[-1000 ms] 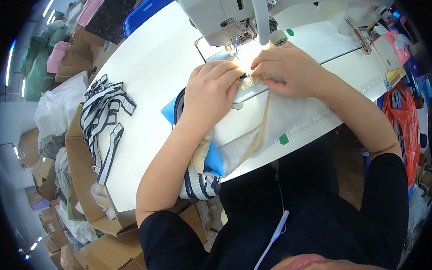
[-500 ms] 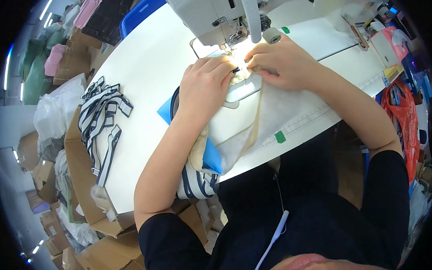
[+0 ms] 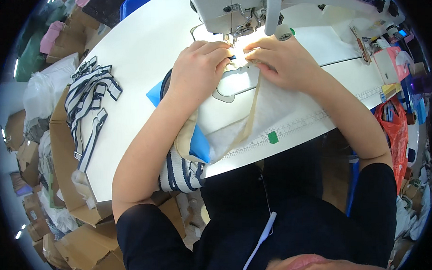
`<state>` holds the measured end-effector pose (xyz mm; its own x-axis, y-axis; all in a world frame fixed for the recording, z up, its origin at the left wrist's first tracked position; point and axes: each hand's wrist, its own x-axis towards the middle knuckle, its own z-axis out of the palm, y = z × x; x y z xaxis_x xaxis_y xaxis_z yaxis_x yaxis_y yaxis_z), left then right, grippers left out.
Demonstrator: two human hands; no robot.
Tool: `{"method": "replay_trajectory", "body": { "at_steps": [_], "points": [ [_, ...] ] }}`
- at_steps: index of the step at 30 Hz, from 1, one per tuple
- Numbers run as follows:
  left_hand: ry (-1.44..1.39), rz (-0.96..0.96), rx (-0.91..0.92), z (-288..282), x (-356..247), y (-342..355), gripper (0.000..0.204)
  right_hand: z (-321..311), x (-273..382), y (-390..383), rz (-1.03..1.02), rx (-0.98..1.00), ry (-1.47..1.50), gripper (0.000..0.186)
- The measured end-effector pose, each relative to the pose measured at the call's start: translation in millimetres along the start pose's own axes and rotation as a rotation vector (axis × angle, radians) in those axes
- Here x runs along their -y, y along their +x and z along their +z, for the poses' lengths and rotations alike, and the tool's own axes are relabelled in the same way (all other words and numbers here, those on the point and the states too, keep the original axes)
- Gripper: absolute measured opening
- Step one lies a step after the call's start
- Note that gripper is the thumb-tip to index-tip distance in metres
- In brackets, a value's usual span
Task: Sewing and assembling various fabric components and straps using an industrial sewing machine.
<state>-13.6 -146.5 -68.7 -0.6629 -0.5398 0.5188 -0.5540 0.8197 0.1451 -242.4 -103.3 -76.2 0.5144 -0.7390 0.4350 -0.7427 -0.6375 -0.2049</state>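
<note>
Beneath the head of a white sewing machine (image 3: 221,13), both hands pinch the seam edge of a cream and white fabric piece (image 3: 277,103), which is brightly lit by the machine's lamp. Left of the needle, my left hand (image 3: 197,71) has its fingers closed on the edge. My right hand (image 3: 286,62) grips it from the right, thumb and fingers together. A dark blue bit shows between the fingertips. The fabric hangs toward the table's near edge, where a bright blue panel (image 3: 198,145) and a navy-and-white striped strap (image 3: 183,175) show beside my left forearm.
Striped straps with buckles (image 3: 88,99) lie piled on the left of the white table (image 3: 137,57). Small scissors-like snips (image 3: 362,46) lie at the right. Cardboard boxes (image 3: 84,251) stand at the lower left, and a red plastic bag (image 3: 394,138) hangs at the right.
The whole view has shifted, so the machine sits farther right and higher while the straps sit farther left. Both hands stay at the needle, still holding the fabric.
</note>
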Motion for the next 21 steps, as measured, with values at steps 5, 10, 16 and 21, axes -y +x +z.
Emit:
{"method": "replay_trajectory", "body": {
  "at_steps": [5,10,16,21],
  "points": [
    [0.026,0.019,-0.025,2.2,3.8,4.6,0.01,-6.0,11.5,-2.3,-0.016,0.031,-0.069,0.016],
    [0.029,0.022,-0.032,3.2,9.2,6.6,0.011,-1.8,9.8,-0.9,0.026,0.024,-0.067,0.02],
    [0.051,-0.012,0.003,3.8,11.2,10.0,0.013,5.8,1.7,-1.0,0.037,-0.004,-0.065,0.026],
    [0.147,-0.029,0.001,9.9,22.4,17.1,0.01,7.6,-3.8,1.6,0.05,0.001,-0.135,0.034]
  ]
}}
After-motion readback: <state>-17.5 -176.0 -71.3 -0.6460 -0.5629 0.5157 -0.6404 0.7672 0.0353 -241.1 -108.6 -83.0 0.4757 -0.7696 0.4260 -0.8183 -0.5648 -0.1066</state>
